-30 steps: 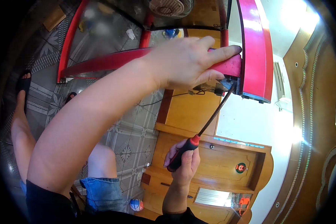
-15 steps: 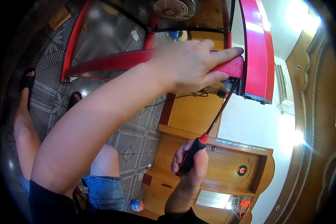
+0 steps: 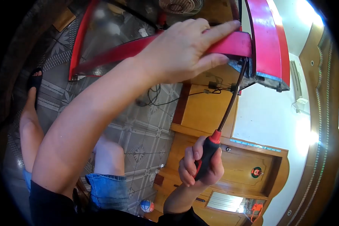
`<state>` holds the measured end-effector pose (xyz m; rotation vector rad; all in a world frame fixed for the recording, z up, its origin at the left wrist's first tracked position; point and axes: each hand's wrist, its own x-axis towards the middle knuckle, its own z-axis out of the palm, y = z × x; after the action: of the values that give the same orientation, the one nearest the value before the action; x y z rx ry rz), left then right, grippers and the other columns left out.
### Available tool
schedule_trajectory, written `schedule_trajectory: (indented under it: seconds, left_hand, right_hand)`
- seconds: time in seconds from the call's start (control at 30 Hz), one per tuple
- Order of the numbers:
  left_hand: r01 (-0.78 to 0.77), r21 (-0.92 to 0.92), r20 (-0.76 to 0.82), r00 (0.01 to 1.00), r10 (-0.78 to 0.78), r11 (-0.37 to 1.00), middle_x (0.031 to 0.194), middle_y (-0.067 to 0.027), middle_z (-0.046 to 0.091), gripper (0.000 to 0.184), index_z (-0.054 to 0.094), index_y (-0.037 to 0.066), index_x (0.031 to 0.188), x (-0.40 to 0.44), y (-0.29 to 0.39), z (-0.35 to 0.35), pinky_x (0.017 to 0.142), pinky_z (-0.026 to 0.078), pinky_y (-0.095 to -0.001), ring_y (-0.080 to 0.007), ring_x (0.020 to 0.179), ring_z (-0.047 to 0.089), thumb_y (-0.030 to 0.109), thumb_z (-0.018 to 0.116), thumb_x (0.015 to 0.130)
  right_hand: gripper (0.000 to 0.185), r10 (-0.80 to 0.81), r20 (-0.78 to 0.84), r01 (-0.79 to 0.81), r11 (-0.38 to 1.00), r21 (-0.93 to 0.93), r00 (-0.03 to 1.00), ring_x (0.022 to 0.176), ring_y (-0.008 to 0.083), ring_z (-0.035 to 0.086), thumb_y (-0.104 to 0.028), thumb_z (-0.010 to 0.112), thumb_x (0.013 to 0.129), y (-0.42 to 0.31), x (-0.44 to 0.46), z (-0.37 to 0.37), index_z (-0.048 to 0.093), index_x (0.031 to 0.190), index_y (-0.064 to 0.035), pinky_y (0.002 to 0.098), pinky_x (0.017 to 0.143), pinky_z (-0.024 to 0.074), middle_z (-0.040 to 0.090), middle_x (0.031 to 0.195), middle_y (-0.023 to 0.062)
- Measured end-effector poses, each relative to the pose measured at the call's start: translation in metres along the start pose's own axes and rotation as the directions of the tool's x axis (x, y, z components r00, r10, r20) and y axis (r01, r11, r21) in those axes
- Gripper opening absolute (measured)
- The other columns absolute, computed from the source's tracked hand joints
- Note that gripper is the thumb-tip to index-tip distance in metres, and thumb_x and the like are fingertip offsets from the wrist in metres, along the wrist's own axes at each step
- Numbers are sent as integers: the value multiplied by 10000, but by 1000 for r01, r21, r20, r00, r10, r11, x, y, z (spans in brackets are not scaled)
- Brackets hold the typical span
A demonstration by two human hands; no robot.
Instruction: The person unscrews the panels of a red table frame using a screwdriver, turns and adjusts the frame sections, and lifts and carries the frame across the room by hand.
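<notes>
My left hand (image 3: 188, 49) reaches across from the left and grips the end of a curved red bar (image 3: 233, 44), index finger above it and thumb below. This bar end meets a wider red panel (image 3: 267, 45) at the upper right. Lower down, my right hand (image 3: 201, 162) is closed round the black and red handle of a screwdriver (image 3: 229, 105). The screwdriver's long shaft slants up to the joint, just under the bar end. Its tip is hidden there.
A round fan (image 3: 180, 5) is at the top. Cables (image 3: 165, 101) hang behind the bar. Wooden cabinets (image 3: 237, 165) and a small ball (image 3: 147, 205) are below. Bare legs in denim shorts (image 3: 108, 190) and a sandal (image 3: 35, 80) show at the left over the tiled floor.
The view has shifted, and the red panel and bar end appear further right. My right hand and the screwdriver have moved right, with the shaft steeper. My left hand's index finger has lifted slightly.
</notes>
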<state>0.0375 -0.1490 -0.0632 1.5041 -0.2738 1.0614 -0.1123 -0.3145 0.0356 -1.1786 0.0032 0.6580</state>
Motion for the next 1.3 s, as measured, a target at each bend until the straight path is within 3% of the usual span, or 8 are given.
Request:
schedule_trajectory:
  seconds: [0.07,0.33,0.4,0.47,0.53,0.57,0.8,1.3]
  left_hand:
    - [25,-12,-64,998,-26,1000,847,-133,533,556,390,151,1304,-8,-2,-2,751,431,-374,-296,822,536,342,570,814]
    - [2,115,-299,954,32,993,832,-121,547,538,434,73,1249,-16,29,-6,786,416,-366,-297,816,524,173,627,757]
    - [240,141,-119,967,-225,960,1320,-170,361,666,349,65,1302,-14,53,-17,1042,239,-417,-345,1249,299,197,665,731]
    - [238,120,-256,945,-202,964,1244,-182,428,660,387,43,1274,-20,51,-7,1001,294,-402,-357,1167,386,112,665,680]
    - [398,-19,-230,891,-392,917,821,-38,593,307,549,37,1111,-24,61,-5,701,440,-233,-112,753,560,171,594,839]
    - [490,-292,-126,832,-541,822,799,-2,604,200,594,-10,978,-22,68,-4,703,430,-194,-49,769,541,150,581,858]
    - [411,-588,-18,854,-520,697,637,-94,592,194,589,-52,846,-21,81,9,544,420,-254,-113,590,554,134,534,844]
    - [525,-592,143,815,-562,611,777,-55,617,256,584,-53,1002,-15,89,-1,652,452,-208,-85,728,581,164,565,867]
  right_hand:
    - [445,-76,-199,50,990,-132,977,361,134,396,-386,487,860,4,0,5,410,882,52,217,319,328,436,580,132]
    - [474,-77,-228,-2,945,-328,971,413,127,419,-425,485,860,10,-8,-5,445,908,44,211,370,341,458,613,115]
    - [439,-85,-207,6,934,-358,975,346,139,404,-398,454,879,12,-8,-9,409,902,38,222,317,350,428,575,119]
    - [442,-83,-177,16,937,-349,981,345,139,404,-399,460,876,12,-4,-12,412,900,40,220,317,347,430,571,120]
    - [444,-81,-147,26,938,-347,986,344,139,405,-399,466,873,10,0,-13,415,897,41,218,318,344,432,567,121]
    - [447,-79,-141,23,933,-359,987,343,138,406,-402,466,873,9,2,-13,416,895,41,217,318,341,433,566,121]
    - [446,-50,-132,7,952,-306,990,336,130,404,-407,454,877,9,2,-16,419,899,37,215,315,335,437,565,114]
    - [454,16,-102,-40,969,-245,995,409,135,435,-407,474,873,3,-2,-17,447,924,43,228,373,355,461,613,115]
